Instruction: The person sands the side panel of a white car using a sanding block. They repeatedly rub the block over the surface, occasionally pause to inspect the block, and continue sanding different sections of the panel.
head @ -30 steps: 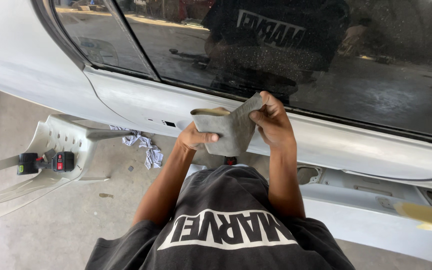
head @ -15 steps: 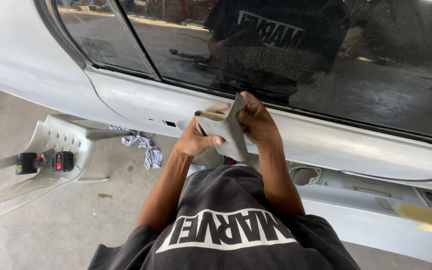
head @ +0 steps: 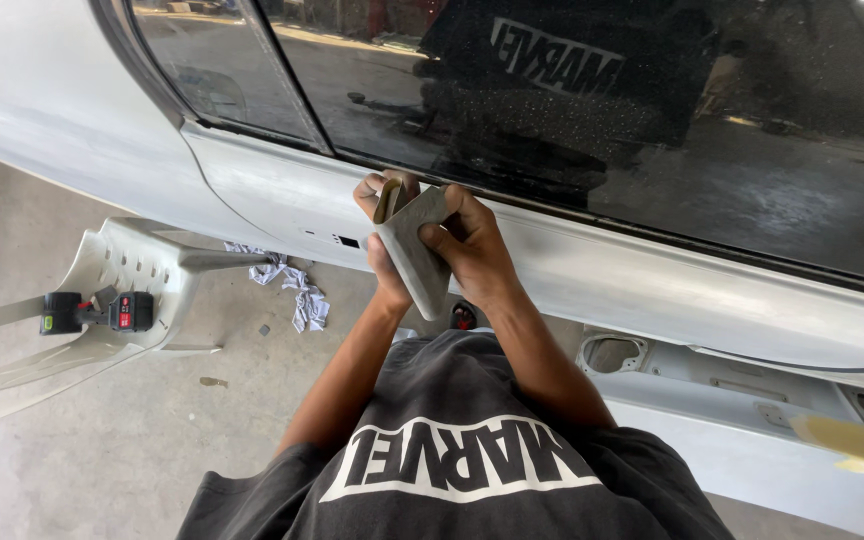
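Just left of frame centre, both hands meet on a folded grey sanding sheet (head: 414, 250), held against the white car body panel (head: 652, 290) right below the dark window glass (head: 572, 120). Right hand (head: 472, 255) is closed round the sheet's right side, thumb across its face, fingers wrapped behind. Left hand (head: 382, 225) sits behind and left of the sheet, mostly hidden; fingertips curl over the top edge w/ a tan inner layer showing there, so it grips the sheet too. Both forearms run down to a dark grey T-shirt (head: 452, 470) w/ a big white block-letter print across the chest, bottom centre; a mirrored copy of that print shows in the glass, upper centre. Lower left: a detached white bumper part (head: 112, 270) lies on the concrete floor (head: 102, 440), w/ a small black power tool (head: 92, 312) on it carrying a red label panel and a small green tag at its left end. A crumpled white rag (head: 297, 290) lies on the floor btwn bumper part and car. Lower right edge: a yellow pad (head: 847, 440) rests on a white sill panel (head: 712, 450), near a round opening in that panel.
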